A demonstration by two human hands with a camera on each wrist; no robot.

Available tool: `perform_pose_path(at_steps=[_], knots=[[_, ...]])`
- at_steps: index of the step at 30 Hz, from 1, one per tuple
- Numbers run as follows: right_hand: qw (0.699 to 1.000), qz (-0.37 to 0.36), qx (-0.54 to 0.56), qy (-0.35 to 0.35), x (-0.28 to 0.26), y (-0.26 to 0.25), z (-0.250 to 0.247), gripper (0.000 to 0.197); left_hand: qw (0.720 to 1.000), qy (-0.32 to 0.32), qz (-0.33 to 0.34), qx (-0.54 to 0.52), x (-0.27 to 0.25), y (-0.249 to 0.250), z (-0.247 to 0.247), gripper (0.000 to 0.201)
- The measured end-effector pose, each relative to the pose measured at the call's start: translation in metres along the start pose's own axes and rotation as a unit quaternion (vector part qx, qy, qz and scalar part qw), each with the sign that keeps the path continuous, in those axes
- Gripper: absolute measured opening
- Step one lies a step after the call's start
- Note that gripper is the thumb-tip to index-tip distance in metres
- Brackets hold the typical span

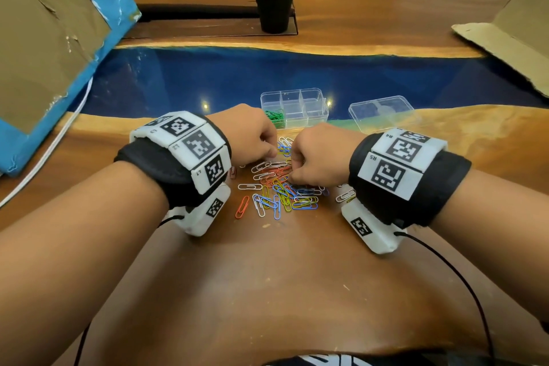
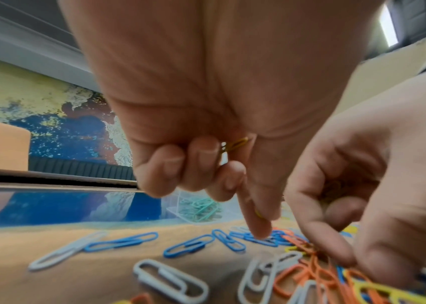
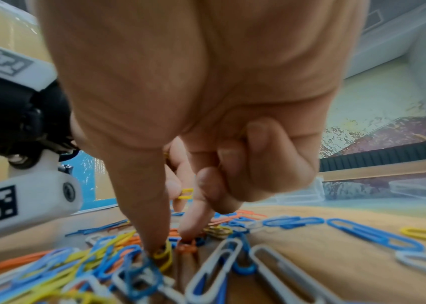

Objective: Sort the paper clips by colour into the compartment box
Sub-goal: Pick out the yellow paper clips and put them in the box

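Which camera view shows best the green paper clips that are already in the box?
The head view: the green paper clips fill one near compartment of the compartment box. The left wrist view shows them blurred, far off. The right wrist view does not show them.

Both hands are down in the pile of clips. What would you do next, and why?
Probably close the right hand on the yellow clip at its thumb tip and lift. The left hand holds yellow clips, and the compartment box holds only green clips.
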State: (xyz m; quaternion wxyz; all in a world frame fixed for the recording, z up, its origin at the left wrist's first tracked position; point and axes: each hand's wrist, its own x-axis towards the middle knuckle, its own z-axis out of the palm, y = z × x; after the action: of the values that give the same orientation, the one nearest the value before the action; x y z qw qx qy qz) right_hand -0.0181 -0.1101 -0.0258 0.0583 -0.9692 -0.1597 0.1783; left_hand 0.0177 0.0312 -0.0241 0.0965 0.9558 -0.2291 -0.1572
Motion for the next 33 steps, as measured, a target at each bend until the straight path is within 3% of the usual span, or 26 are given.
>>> perform_pose_path(at_steps=[6,13,20,24,29,33], knots=[[1.0,-0.009,0.003,-0.023,0.0,-0.005,0.0,0.031,0.999,0.022,-0.024,-0.007,0.006,0.0,-0.001,0.016],[0.998,-0.002,0.05,-0.046,-0.003,0.003,-0.004,0.029,0.994,0.095,-0.03,0.049,0.031,0.011,-0.014,0.025],[0.994,0.031,0.088,-0.054,-0.006,0.017,-0.011,0.033,0.993,0.07,-0.014,0.095,0.06,0.029,-0.019,0.022],[0.98,0.086,0.18,-0.007,0.002,0.031,-0.017,0.038,0.996,0.06,0.005,0.071,0.064,0.032,-0.02,0.022],[0.977,0.106,0.183,0.043,0.026,0.044,-0.035,0.04,0.995,0.092,0.028,0.021,0.055,0.028,-0.025,0.036],[0.967,0.116,0.222,0.05,0.045,0.037,-0.05,0.033,0.993,0.113,0.01,-0.014,0.047,0.021,-0.029,0.04]])
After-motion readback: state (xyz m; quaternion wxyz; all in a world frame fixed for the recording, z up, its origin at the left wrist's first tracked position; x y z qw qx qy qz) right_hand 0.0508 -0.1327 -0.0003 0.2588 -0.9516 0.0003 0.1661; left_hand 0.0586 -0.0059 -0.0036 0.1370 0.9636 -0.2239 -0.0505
